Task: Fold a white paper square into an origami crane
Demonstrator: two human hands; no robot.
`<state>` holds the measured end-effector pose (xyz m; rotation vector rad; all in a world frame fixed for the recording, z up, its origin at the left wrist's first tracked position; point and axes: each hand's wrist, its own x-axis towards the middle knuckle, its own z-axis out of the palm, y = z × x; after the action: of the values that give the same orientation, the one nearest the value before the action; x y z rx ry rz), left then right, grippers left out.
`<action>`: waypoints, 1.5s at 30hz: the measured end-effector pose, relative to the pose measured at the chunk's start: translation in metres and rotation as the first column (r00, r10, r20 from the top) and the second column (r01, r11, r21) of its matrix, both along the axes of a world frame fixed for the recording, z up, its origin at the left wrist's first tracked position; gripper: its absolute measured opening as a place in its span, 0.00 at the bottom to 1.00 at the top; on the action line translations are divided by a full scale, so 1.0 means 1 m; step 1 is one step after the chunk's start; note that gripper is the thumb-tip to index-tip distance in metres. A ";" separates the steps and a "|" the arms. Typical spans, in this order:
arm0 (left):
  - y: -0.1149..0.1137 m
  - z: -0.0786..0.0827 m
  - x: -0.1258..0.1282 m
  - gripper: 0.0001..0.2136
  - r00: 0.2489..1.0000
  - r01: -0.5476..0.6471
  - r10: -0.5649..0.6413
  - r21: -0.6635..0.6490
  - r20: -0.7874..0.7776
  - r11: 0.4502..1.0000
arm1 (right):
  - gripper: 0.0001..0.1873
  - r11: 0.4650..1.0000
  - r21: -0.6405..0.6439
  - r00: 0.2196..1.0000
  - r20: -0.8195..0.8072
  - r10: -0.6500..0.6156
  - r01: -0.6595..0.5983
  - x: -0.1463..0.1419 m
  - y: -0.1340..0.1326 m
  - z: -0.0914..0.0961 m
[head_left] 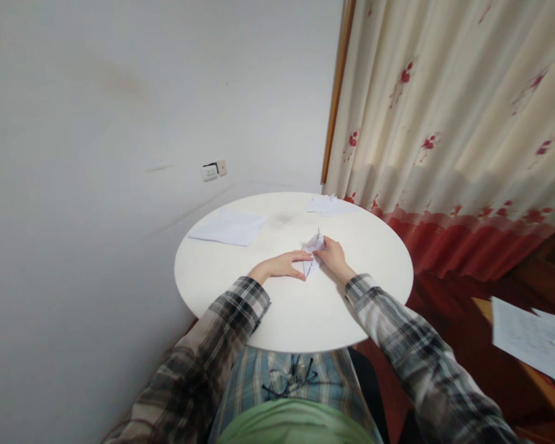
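Observation:
A small folded piece of white paper point(313, 253) lies near the middle of a round white table point(240, 296). My left hand point(284, 265) rests on the table with its fingers pressed against the paper's left edge. My right hand point(333, 254) pinches the paper's right side, fingers closed on it. Part of the paper stands up between the two hands. Both sleeves are plaid.
A flat white sheet point(230, 228) lies at the table's far left, and crumpled white paper point(326, 205) at its far edge. A flowered curtain point(448, 135) hangs to the right. White sheets point(531, 339) lie on a wooden surface at the right. A white wall stands behind.

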<state>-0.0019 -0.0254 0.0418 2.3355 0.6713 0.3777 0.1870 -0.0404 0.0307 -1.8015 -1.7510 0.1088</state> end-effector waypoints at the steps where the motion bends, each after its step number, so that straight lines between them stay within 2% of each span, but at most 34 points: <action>1: -0.001 0.001 0.000 0.31 1.000 -0.004 0.004 -0.004 -0.004 1.000 | 0.13 1.000 0.001 1.000 0.000 0.000 0.000 0.000 0.000 0.000; 5: -0.002 0.001 0.000 0.30 0.999 -0.014 0.016 -0.075 0.036 0.997 | 0.13 1.000 0.009 1.000 -0.003 0.006 -0.006 0.001 0.001 0.000; 8: 0.003 -0.006 0.002 0.17 0.983 -0.062 0.090 -0.175 0.158 0.983 | 0.12 1.000 0.023 1.000 -0.015 0.020 -0.020 0.002 0.003 -0.003; 12: 0.015 -0.017 0.003 0.12 0.863 -0.338 0.370 -0.152 0.344 0.929 | 0.10 0.992 0.069 0.992 -0.067 0.112 -0.107 0.000 0.006 -0.005; 14: 0.019 -0.020 0.002 0.14 0.808 -0.442 0.439 -0.088 0.393 0.893 | 0.10 0.979 0.096 0.975 -0.109 0.191 -0.181 -0.002 0.006 -0.006; 15: 0.020 -0.021 0.001 0.15 0.801 -0.457 0.445 -0.071 0.401 0.887 | 0.10 0.969 0.107 0.963 -0.131 0.235 -0.222 -0.003 0.006 -0.006; 18: 0.021 -0.022 0.001 0.14 0.836 -0.414 0.407 -0.066 0.368 0.908 | 0.10 0.932 0.119 0.918 -0.169 0.359 -0.342 -0.006 0.005 -0.006; 21: 0.021 -0.022 0.001 0.09 0.869 -0.385 0.391 -0.084 0.303 0.919 | 0.10 0.910 0.115 0.894 -0.171 0.414 -0.399 -0.008 0.004 -0.006; 27: 0.020 -0.022 0.000 0.10 0.845 -0.471 0.463 -0.039 0.269 0.881 | 0.10 0.898 0.109 0.872 -0.215 0.440 -0.427 -0.008 0.002 -0.005; 33: 0.013 -0.018 0.003 0.14 0.860 -0.445 0.418 0.029 0.292 0.895 | 0.12 0.890 0.118 0.858 -0.236 0.456 -0.441 -0.009 0.001 -0.003; 39: 0.005 -0.012 0.010 0.11 0.820 -0.450 0.418 -0.012 0.390 0.893 | 0.13 0.887 0.115 0.858 -0.225 0.461 -0.446 -0.010 0.000 -0.003; 45: 0.005 -0.014 0.013 0.10 0.809 -0.473 0.448 -0.033 0.380 0.881 | 0.13 0.885 0.130 0.856 -0.228 0.465 -0.446 -0.012 -0.004 0.000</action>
<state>0.0109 -0.0200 0.0280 2.0425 1.0397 1.0561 0.1751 -0.0446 0.0311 -1.2241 -1.9290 0.4445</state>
